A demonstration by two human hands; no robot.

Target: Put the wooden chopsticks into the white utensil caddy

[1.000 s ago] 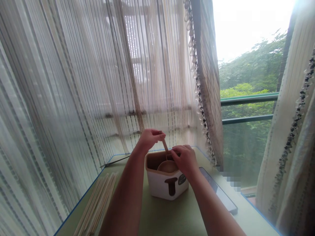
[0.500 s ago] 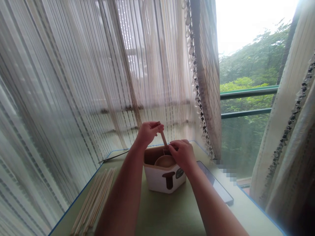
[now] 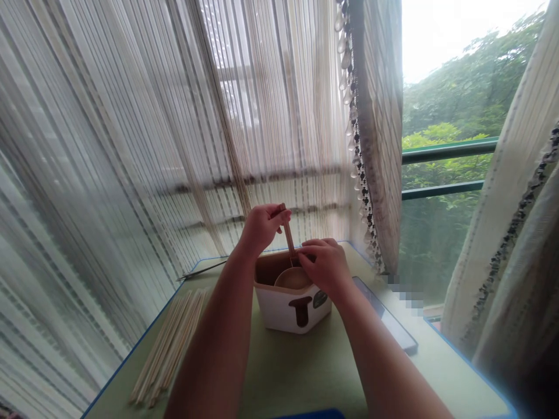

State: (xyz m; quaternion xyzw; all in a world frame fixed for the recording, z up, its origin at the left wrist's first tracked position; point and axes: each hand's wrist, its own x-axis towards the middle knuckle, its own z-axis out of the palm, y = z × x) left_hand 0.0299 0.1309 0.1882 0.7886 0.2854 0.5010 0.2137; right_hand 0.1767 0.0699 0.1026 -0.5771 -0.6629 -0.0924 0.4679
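A white box [image 3: 283,311] with a tan rim and a brown T-shaped mark stands on the green table [image 3: 301,378]. A tan round insert [image 3: 292,278] lies inside it. My left hand [image 3: 259,227] is closed round the top of a thin wooden stick [image 3: 289,237] that stands upright in the box. My right hand [image 3: 323,265] rests on the box's far right rim, fingers curled and pinching at the foot of the stick.
A bundle of several long wooden sticks [image 3: 168,349] lies at the table's left. A dark phone [image 3: 393,320] lies flat right of the box. A thin dark rod [image 3: 201,270] lies at the back left. Striped sheer curtains [image 3: 131,145] hang close behind; a window railing [image 3: 445,151] shows right.
Both hands have stayed on the box and the stick. The view has tilted, so everything sits a little higher in the picture, and my left hand has lifted slightly along the stick.
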